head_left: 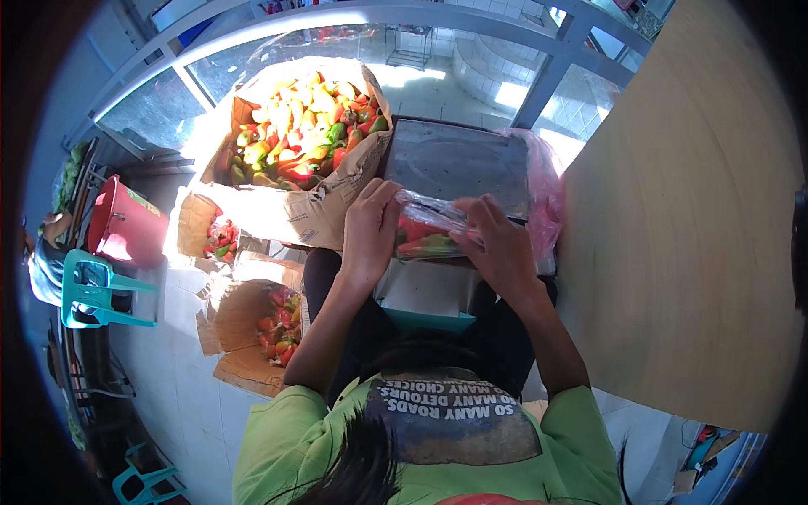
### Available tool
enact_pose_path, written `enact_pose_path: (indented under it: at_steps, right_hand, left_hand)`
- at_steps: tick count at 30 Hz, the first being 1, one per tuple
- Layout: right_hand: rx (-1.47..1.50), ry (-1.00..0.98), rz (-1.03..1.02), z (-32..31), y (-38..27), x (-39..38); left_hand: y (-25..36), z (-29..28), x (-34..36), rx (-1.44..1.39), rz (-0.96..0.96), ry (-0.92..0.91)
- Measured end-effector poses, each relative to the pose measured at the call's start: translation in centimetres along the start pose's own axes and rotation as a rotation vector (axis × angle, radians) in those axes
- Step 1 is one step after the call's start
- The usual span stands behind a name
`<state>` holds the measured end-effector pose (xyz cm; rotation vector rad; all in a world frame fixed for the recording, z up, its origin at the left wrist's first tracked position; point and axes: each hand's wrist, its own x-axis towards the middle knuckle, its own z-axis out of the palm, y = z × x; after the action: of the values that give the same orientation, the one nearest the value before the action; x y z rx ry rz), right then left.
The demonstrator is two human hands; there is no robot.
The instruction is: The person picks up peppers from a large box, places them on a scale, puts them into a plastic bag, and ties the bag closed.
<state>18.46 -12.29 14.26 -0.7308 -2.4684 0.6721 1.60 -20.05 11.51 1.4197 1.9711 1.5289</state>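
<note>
Both my hands grip the top of a clear plastic bag (431,215) with red and green peppers (421,240) inside. My left hand (370,227) pinches it at its left end, and my right hand (492,244), slightly blurred, holds it at the right. Behind the bag lies a flat grey metal tray (459,156), with pink plastic (547,202) along its right side. A large open cardboard box (353,177) heaped with yellow, orange, red and green peppers (299,122) stands to the back left. Below the bag, between my legs, is a pale surface with a teal front (429,316).
Two smaller cardboard boxes (236,324) with peppers stand at left. Beyond are a red bucket (135,223), teal plastic chairs (88,286) and a person (46,261) at the far left. A wooden board (682,236) fills the right. A railing with clear panels (560,42) runs along the back.
</note>
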Motion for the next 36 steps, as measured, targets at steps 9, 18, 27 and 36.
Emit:
enact_pose_path:
  at_steps: [9,18,27,36]
  right_hand:
    - [-0.134,0.017,-0.095,-0.8,0.3,0.6]
    - [-0.001,0.052,0.000,-2.9,-0.5,0.0]
    - [-0.084,0.039,0.056,-5.5,0.9,-0.8]
    - [0.141,0.194,-0.134,-4.8,-0.5,2.5]
  left_hand:
    - [1.7,0.5,0.4,-0.124,0.073,0.052]
    - [2.4,0.3,-0.1,0.211,0.448,-0.295]
    - [4.0,-0.9,1.3,-0.071,0.372,-0.218]
    - [-0.1,0.8,2.3,-0.620,0.258,-0.285]
